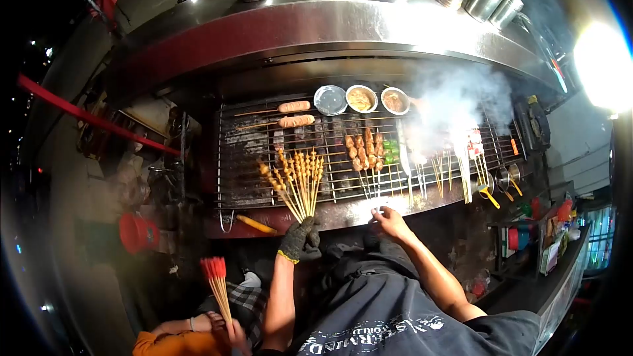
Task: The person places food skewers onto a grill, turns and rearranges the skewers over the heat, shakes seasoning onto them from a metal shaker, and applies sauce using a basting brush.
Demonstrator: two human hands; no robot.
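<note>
left hand (299, 240): closed around skewer bundle (302, 188) | grill (341, 183): ahead of that grip | right hand (390, 223): at near ends of meat skewers (364, 150), cannot tell whether gripping

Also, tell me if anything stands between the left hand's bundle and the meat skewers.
Nothing visible does: only bare grate lies between the bundle in the left hand and the meat skewers.
</note>
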